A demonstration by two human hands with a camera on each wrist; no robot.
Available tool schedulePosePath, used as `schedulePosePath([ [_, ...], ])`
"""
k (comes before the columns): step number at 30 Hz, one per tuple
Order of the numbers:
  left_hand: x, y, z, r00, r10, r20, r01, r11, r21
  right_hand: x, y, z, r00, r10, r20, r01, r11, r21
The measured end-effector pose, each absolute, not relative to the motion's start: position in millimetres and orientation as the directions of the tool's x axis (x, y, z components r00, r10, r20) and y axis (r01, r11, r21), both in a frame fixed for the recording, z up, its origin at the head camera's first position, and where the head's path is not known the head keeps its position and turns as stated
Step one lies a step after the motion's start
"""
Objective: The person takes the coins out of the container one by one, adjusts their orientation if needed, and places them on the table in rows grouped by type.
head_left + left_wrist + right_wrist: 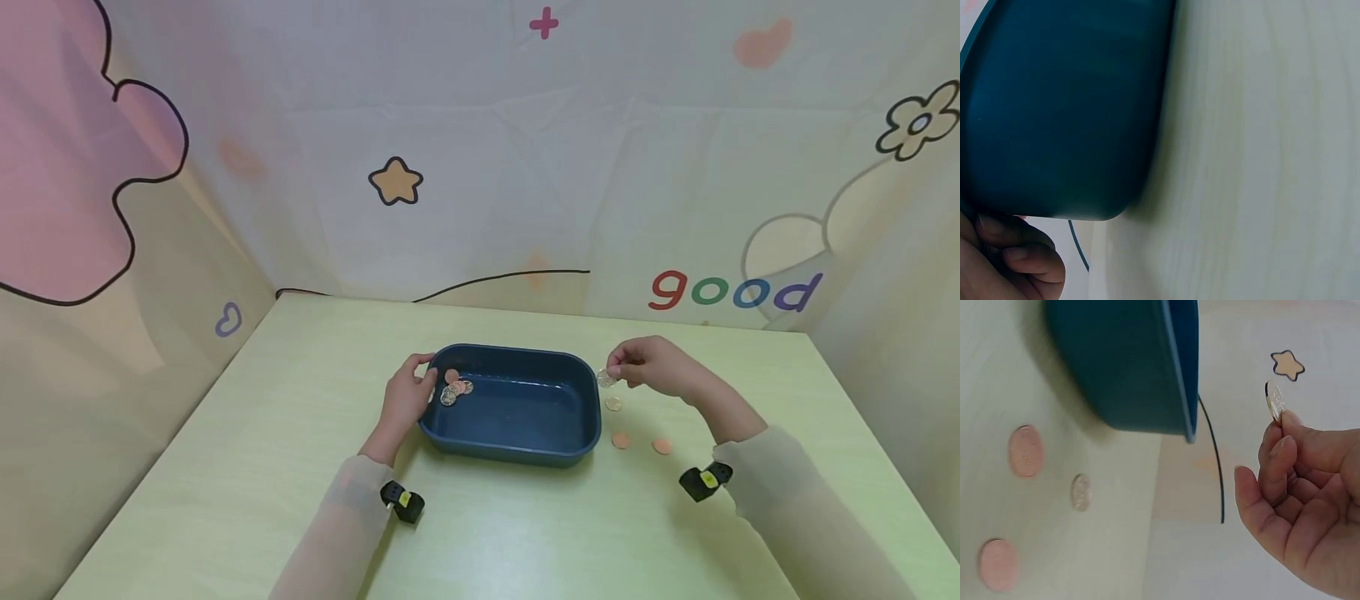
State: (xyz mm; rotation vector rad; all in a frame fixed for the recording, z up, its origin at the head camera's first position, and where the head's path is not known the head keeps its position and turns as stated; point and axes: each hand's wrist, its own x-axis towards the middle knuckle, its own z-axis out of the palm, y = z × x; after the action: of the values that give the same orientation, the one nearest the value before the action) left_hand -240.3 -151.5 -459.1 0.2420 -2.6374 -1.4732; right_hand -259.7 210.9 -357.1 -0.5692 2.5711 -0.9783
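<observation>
A dark blue rectangular basin (517, 454) stands on the table. At its left end my left hand (405, 398) grips the rim, the thumb over the inner side; in the left wrist view its curled fingers (1035, 259) show by the basin's end. Several silver and copper-coloured coins (448, 397) lie inside, close to that hand. Just past the basin's right rim, my right hand (656, 364) pinches a silver coin (1275, 401) between thumb and fingertip, raised above the table. Below it lies another silver coin (613, 404) on the tabletop.
Two copper-coloured coins (620, 441) (662, 447) lie on the light wooden table (495, 533), right of the basin. A printed cloth (480, 225) hangs behind the table and along its sides. Each sleeve carries a small black camera (705, 482) at the wrist.
</observation>
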Motion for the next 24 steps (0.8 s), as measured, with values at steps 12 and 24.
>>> schedulePosePath([
  [12, -239.3, -152.2, -457.5, -0.983, -0.181, 0.025, -0.072, 0.511, 0.856, -259.3, 244.3, -394.1, -0.916, -0.350, -0.193, -0.128, 0.714, -0.688],
  [24, -239.0, -151.6, -457.0, -0.982, -0.186, 0.019, -0.083, 0.524, 0.848, -268.6, 269.7, -423.4, -0.937, -0.198, -0.286, 0.053, 0.732, -0.680],
])
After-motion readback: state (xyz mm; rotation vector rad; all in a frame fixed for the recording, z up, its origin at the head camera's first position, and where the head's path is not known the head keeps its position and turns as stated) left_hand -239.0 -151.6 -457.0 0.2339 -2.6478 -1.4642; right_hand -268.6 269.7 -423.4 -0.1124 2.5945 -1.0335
